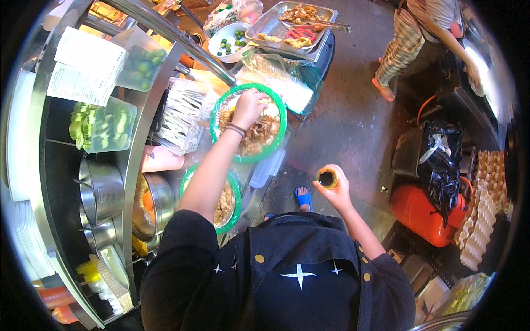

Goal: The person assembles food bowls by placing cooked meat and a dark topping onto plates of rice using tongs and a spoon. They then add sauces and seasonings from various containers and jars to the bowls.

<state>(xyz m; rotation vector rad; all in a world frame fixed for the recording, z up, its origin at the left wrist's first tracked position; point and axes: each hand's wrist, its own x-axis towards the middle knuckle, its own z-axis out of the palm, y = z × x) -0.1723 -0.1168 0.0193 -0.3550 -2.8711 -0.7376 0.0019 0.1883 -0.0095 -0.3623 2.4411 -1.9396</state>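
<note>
The fingertips of the left hand (249, 110) are hidden beneath its back, among the food in the far green-rimmed basket (283, 124), so whether they hold anything cannot be told. The left forearm crosses and partly covers the near green-rimmed basket (238, 204), which holds brownish food. In the right hand (334, 187) is a small round container (327, 177) of dark contents, seen mostly through its open top; its sides are largely hidden. At far right, a co-worker (408, 44) is cut off by the rim of the view.

The left arm reaches far and slightly right, wrist above the far basket, back of the hand up. The right arm is bent, its hand well apart to the right, thumb and fingers curled around the upright container.

Left of the far basket stands a basket of white, thin wrapped items (187, 107), hard to identify. Beyond lie a clear plastic bag (295, 91) and a metal tray (333, 44) with tongs. A steel rail (190, 47) slants across the far left, ending close to the far basket.
</note>
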